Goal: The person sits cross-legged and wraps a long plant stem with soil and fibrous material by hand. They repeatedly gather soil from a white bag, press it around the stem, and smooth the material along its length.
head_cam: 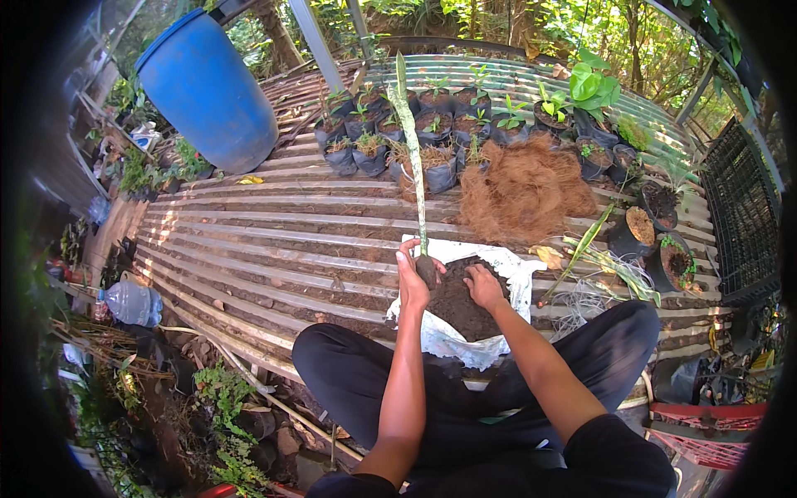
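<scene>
My left hand (413,280) is cupped around a dark ball of soil (426,269) at the foot of a tall variegated snake plant leaf (413,143). The leaf stands nearly upright, pointing away from me. My right hand (484,287) rests with its fingertips on loose dark soil (464,314), a short way right of the soil ball. That soil lies in an opened white plastic sack (524,274) in front of my crossed legs. Whether the right fingertips pinch any soil cannot be made out.
Corrugated sheeting (280,249) forms the work surface. Brown coconut fibre (526,187) lies beyond the sack, and black seedling bags (436,124) stand behind it. Cut snake plant leaves (613,267) and potted plants (672,261) are rightward. A blue barrel (208,93) leans far left.
</scene>
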`<action>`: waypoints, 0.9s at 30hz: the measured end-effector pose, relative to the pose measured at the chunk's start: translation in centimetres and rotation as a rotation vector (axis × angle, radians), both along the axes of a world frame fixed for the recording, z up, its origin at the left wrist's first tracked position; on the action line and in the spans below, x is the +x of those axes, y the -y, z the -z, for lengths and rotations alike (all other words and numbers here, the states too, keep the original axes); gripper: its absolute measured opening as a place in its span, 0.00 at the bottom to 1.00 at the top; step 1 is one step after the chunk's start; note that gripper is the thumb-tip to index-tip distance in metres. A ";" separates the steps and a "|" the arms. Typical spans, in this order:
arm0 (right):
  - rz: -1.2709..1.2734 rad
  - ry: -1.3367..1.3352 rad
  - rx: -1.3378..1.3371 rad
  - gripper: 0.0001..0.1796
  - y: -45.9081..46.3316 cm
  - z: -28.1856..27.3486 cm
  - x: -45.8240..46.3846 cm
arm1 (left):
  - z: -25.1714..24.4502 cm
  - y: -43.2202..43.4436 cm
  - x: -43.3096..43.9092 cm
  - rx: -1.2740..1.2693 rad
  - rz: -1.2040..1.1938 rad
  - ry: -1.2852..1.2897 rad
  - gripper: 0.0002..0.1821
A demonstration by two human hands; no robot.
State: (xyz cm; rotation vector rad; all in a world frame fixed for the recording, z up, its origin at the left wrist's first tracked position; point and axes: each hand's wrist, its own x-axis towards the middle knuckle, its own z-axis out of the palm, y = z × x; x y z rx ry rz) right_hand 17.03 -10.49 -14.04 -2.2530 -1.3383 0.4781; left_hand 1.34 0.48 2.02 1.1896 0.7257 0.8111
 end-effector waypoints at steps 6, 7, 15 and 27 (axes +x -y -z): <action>-0.065 0.009 0.127 0.16 2.9 -0.8 -0.2 | 0.4 0.3 0.6 0.049 0.011 0.019 0.28; -0.064 -0.013 0.129 0.16 3.3 -0.9 -0.5 | 0.3 0.4 0.7 0.126 0.011 0.012 0.24; -0.106 -0.039 0.260 0.14 6.7 -1.6 -2.2 | 0.1 0.3 -0.1 0.266 -0.008 0.040 0.17; -0.005 0.110 0.274 0.15 1.7 -3.8 -1.4 | 0.6 -0.1 -0.2 0.232 -0.099 -0.068 0.22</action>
